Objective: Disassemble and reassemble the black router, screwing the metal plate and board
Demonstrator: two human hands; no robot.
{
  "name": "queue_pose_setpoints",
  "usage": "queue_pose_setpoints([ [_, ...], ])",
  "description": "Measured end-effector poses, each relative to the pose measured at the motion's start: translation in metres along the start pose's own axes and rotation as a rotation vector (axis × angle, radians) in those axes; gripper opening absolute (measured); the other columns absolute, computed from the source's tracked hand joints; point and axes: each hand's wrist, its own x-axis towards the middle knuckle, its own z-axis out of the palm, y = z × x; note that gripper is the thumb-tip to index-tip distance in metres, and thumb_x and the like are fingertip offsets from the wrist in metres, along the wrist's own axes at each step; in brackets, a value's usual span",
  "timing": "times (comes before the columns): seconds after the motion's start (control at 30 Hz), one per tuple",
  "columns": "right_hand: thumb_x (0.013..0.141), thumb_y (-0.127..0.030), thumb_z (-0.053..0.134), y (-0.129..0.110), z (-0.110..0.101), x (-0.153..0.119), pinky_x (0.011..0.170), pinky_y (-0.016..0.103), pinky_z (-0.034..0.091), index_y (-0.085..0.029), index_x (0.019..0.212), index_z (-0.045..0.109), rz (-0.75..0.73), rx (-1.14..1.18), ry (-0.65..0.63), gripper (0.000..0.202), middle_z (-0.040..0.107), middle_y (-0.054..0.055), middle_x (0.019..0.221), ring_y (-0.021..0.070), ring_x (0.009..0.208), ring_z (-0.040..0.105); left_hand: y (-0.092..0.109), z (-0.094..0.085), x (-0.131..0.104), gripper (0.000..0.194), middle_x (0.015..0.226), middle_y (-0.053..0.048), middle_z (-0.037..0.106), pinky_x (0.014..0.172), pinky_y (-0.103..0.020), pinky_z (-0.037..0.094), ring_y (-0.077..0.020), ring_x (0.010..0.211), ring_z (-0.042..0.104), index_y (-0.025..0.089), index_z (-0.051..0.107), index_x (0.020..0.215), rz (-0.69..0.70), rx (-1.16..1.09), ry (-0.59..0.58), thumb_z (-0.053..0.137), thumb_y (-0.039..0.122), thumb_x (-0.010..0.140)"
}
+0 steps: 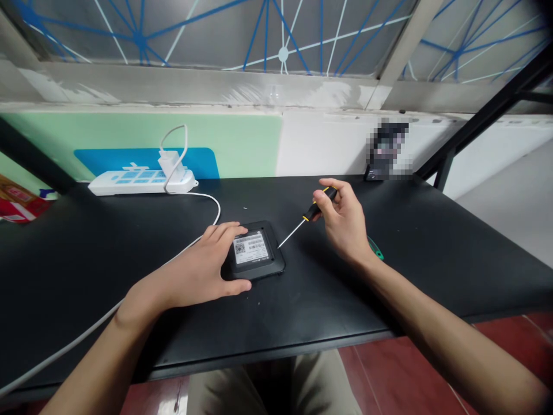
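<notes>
A flat black device [253, 249] with a white printed label and QR code lies on the black table. My left hand [205, 266] grips it from the left, fingers over the far edge and thumb along the near edge. Held in my right hand [345, 223] is a screwdriver [309, 211] with a black and yellow handle. Its thin metal shaft slants down to the left, and the tip meets the right side of the device. Whether the tip sits in a screw is too small to tell.
Behind, a white power strip [142, 181] carries a plugged-in charger [170, 164]; its white cable [86, 328] runs under my left arm. A green object [377, 249] is partly hidden by my right wrist. A pixelated dark item [384, 153] leans against the wall. Red packaging [19, 202] stands left.
</notes>
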Motion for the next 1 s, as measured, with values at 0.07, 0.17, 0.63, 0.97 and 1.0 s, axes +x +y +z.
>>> queue_pose_setpoints([
  [0.07, 0.084, -0.041, 0.071, 0.002, 0.001, 0.001, 0.055, 0.028, 0.058, -0.024, 0.109, 0.058, -0.01, 0.073, 0.023, 0.032, 0.06, -0.002, 0.077, 0.0118, 0.06, 0.061, 0.0, 0.0, 0.0, 0.082, 0.152, -0.015, 0.04, 0.117, -0.055, 0.035, -0.0369, 0.141, 0.039, 0.022, 0.033, 0.146, 0.0, -0.007, 0.004, 0.068, 0.059, 0.082],
  [0.17, 0.083, -0.041, 0.073, 0.006, 0.005, 0.003, 0.066, 0.03, 0.063, -0.025, 0.107, 0.057, -0.03, 0.159, 0.048, 0.033, 0.063, -0.001, 0.081, 0.0135, 0.07, 0.066, 0.001, 0.001, 0.001, 0.081, 0.151, -0.014, 0.042, 0.116, -0.055, 0.036, -0.037, 0.139, 0.041, 0.023, 0.035, 0.144, 0.009, -0.025, 0.019, 0.069, 0.06, 0.081],
  [0.63, 0.085, -0.038, 0.066, 0.023, 0.072, 0.044, 0.072, 0.033, 0.065, -0.025, 0.109, 0.055, -0.047, 0.1, 0.062, 0.03, 0.058, -0.002, 0.085, 0.0143, 0.077, 0.068, 0.009, 0.005, 0.004, 0.115, 0.157, -0.022, 0.034, 0.119, -0.056, 0.032, -0.0426, 0.146, 0.032, 0.012, 0.028, 0.151, -0.061, -0.037, -0.008, 0.072, 0.077, 0.068],
  [0.97, 0.085, -0.038, 0.066, 0.031, 0.075, 0.047, 0.072, 0.033, 0.063, -0.025, 0.107, 0.055, -0.019, 0.027, 0.032, 0.028, 0.057, -0.003, 0.084, 0.0134, 0.073, 0.068, 0.005, 0.005, 0.001, 0.096, 0.137, -0.018, 0.049, 0.109, -0.054, 0.042, -0.0396, 0.131, 0.045, 0.015, 0.043, 0.139, -0.006, -0.037, 0.057, 0.07, 0.076, 0.07],
  [1.0, 0.085, -0.038, 0.066, 0.031, 0.075, 0.047, 0.072, 0.033, 0.063, -0.025, 0.107, 0.055, -0.02, 0.029, 0.032, 0.028, 0.057, -0.002, 0.084, 0.0134, 0.073, 0.068, 0.005, 0.005, 0.001, 0.096, 0.137, -0.018, 0.049, 0.109, -0.053, 0.042, -0.0395, 0.13, 0.045, 0.015, 0.043, 0.139, -0.007, -0.036, 0.055, 0.07, 0.075, 0.07],
])
